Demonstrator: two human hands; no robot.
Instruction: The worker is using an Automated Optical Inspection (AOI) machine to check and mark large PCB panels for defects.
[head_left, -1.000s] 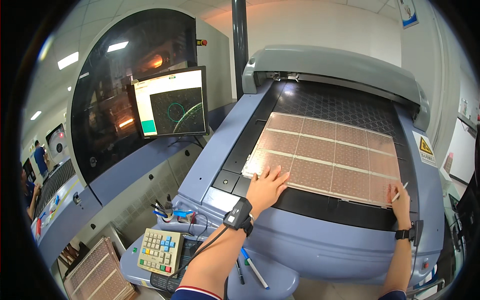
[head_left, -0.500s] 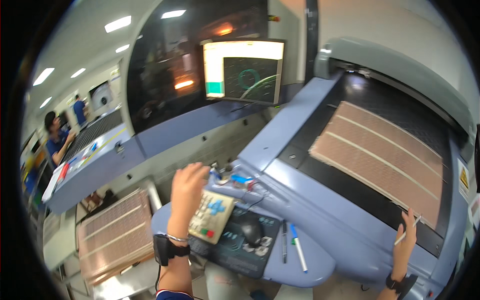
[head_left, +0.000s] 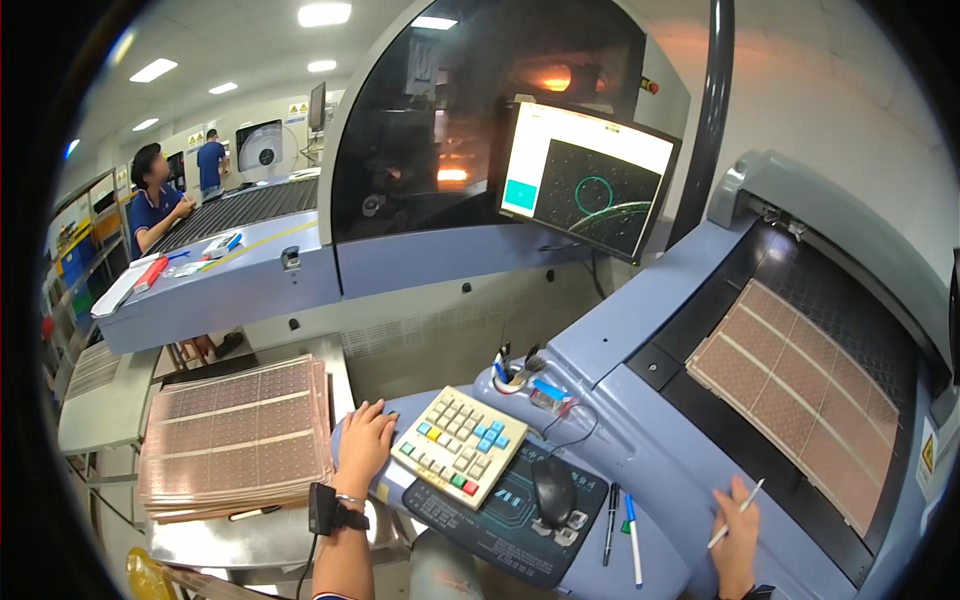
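My left hand (head_left: 366, 440) lies with its fingers stretched out on the console's left edge, just beside a cream keypad (head_left: 452, 440) with coloured keys. It holds nothing that I can see. My right hand (head_left: 737, 530) is closed around a thin white pen-like stick (head_left: 742, 508), over the blue machine frame on the right. Beyond that hand, a copper-coloured circuit panel (head_left: 800, 395) with pale stripes lies on the machine's black bed (head_left: 655, 368).
A black mouse (head_left: 553, 490) sits on a dark mat (head_left: 480, 540), with two pens (head_left: 632, 545) to its right. Copper panels are stacked (head_left: 235, 440) on a metal table at left. A monitor (head_left: 590, 180) stands ahead. Two people (head_left: 158, 205) are at far left.
The view has swung, shifting the scene rightward. My left hand has come down from above the keypad to the console edge. My right hand, with the stick, has drawn back from the panel's edge.
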